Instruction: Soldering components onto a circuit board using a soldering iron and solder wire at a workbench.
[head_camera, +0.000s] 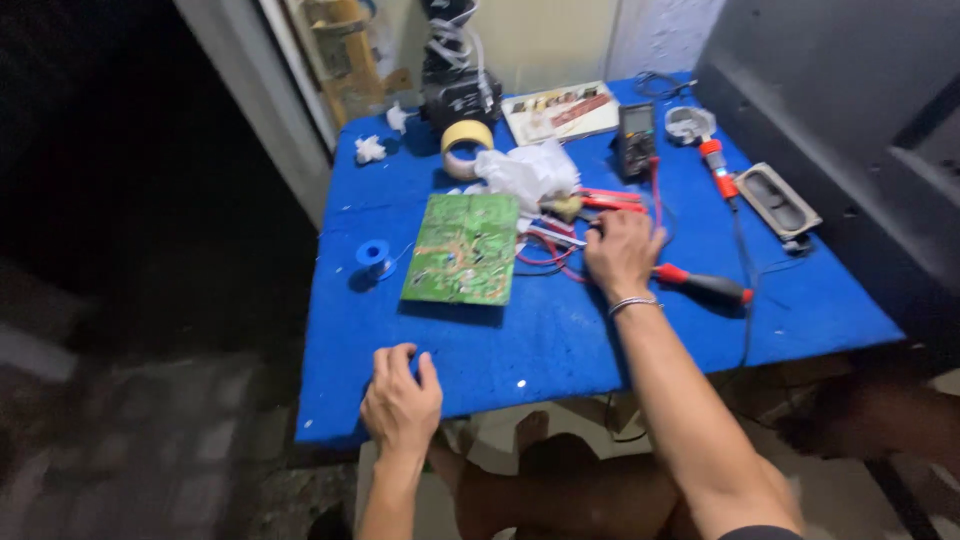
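Note:
A green circuit board (463, 248) lies solder side up on the blue table (540, 340). My right hand (622, 252) rests palm down just right of the board, fingers spread over red and white wires (548, 250); it grips nothing that I can see. A red and black handled tool (705, 285) lies right beside that hand. My left hand (400, 395) sits at the near table edge, fingers curled on the blue surface, holding nothing.
A small blue solder spool (374, 254) sits left of the board. Behind it are crumpled white paper (530, 172), a roll of tape (466, 143), a multimeter (636, 138), red pliers (610, 200), a soldering iron (716, 168) and a grey oblong speaker (777, 200).

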